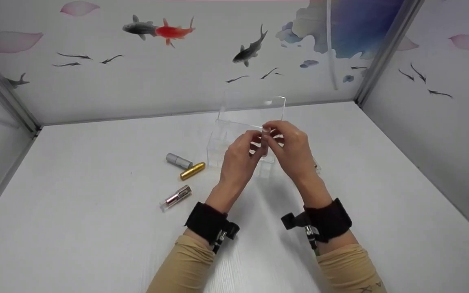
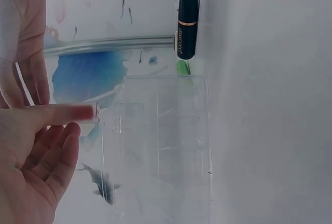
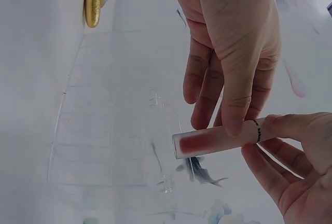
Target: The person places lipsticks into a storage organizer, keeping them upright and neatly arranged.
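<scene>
A small lip gloss tube (image 3: 207,142) with a frosted body and reddish contents is held upright between both hands, above the clear acrylic organizer (image 1: 214,152). My left hand (image 1: 240,156) pinches the tube's body between thumb and fingers, as the right wrist view shows at its top. My right hand (image 1: 293,150) grips the tube's upper end, thumb on one side and fingers on the other. The organizer's compartments (image 2: 155,146) show in the left wrist view, beyond the tube.
Left of the organizer lie a silver tube (image 1: 178,160), a gold lipstick (image 1: 193,171) and a rose-coloured tube with a clear end (image 1: 177,197). A dark green lipstick (image 2: 188,27) lies to the organizer's right. Printed panels (image 1: 202,77) wall in the white table (image 1: 88,211).
</scene>
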The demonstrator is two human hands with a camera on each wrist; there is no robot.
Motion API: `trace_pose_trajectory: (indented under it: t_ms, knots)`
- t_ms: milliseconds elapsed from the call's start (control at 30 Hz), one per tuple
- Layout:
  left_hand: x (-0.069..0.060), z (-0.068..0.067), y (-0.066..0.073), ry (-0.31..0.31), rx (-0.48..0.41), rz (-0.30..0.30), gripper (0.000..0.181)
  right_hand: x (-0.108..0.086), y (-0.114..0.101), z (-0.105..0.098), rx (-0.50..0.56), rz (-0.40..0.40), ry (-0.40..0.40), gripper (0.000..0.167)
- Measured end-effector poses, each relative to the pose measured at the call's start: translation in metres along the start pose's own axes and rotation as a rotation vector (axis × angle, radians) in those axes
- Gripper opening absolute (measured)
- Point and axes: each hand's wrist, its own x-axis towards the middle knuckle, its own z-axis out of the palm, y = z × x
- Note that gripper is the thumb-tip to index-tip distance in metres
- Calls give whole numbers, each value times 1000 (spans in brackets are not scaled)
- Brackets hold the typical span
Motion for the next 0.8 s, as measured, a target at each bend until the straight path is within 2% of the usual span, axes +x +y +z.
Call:
trace_pose_trajectory:
  t_ms: [200, 500, 800]
  knots:
    - [2, 9, -2, -32, 51, -11, 27, 0, 9, 2, -23, 49, -11, 21]
    - [0, 13, -1, -139, 108, 3, 34, -3, 19, 5, -90, 94, -76, 19]
    - [-4, 15, -4, -143, 180, 2, 30, -7, 22, 7, -140, 150, -178, 16]
